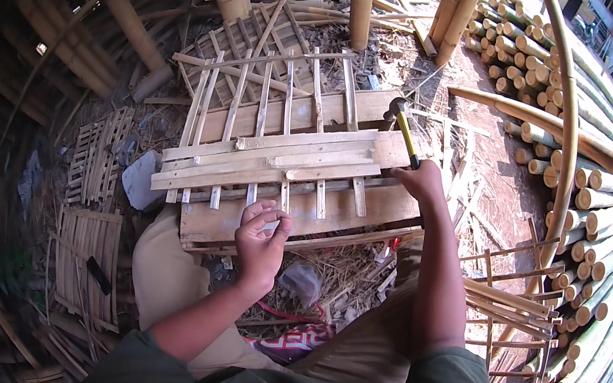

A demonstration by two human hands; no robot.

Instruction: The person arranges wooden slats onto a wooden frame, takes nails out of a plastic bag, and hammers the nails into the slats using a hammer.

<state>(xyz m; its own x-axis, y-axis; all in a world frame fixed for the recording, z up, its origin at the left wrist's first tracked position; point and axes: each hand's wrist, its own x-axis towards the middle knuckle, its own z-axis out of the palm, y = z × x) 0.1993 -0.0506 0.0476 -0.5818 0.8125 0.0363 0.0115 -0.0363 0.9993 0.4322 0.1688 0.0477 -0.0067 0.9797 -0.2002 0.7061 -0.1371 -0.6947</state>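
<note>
My right hand (422, 181) is wrapped round the black grip of a hammer (405, 133) with a yellow handle, its dark head raised over the far right of a wooden bench (387, 205). My left hand (262, 239) is held above the near edge of the bench, thumb and fingers pinched together. Whatever may be between those fingers is too small to make out. Just beyond it lies a frame of bamboo slats (264, 156), with thin strips crossing under several wider lengthwise pieces.
Bamboo poles (599, 225) are stacked along the right. Loose bamboo strips (510, 306) lie beside my right arm. Small slat panels (90, 239) and a dark phone-like object (99, 276) are at the left. Upright bamboo posts (360, 7) stand beyond the bench. A clear plastic bag (301, 283) lies between my legs.
</note>
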